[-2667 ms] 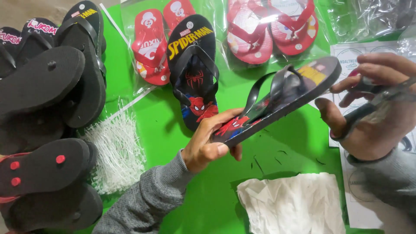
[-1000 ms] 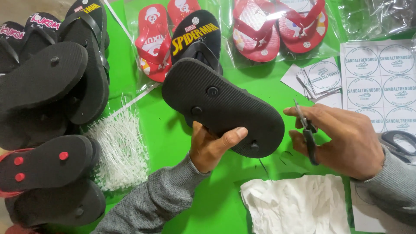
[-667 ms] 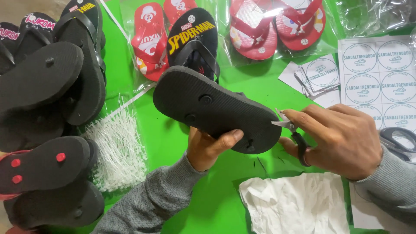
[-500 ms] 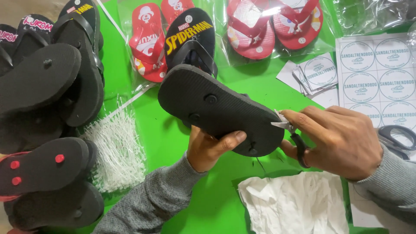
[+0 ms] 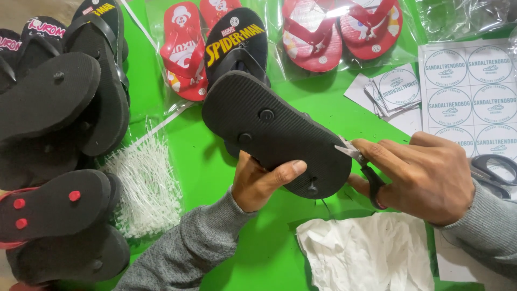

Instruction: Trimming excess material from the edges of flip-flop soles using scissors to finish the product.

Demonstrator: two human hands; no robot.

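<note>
Here the left hand (image 5: 258,183) holds a black sandal (image 5: 274,132) sole-up above the middle of the green bench (image 5: 215,156), thumb laid across the sole near the heel plug and fingers hidden beneath; the grip is clenched on the sandal, presumably so the underside and its strap plugs face the camera. The right hand (image 5: 425,178) is closed around small snips (image 5: 358,161), blades touching the sandal's right edge close to the heel; held tilted, that edge meets the blades squarely. Directly below the work, at the near edge, lies crumpled white paper (image 5: 366,250), seemingly placed to catch offcuts. A heap of white plastic ties (image 5: 148,183) sits left of the left wrist, within reach. Finished-looking black sandals (image 5: 54,108) are stacked along the left edge, some sole-up with red plugs. Bagged red and black sandals (image 5: 183,48) line the far edge. Round label sheets (image 5: 468,86) occupy the far right corner, with a larger pair of scissors (image 5: 495,167) resting just beside the right wrist.
</note>
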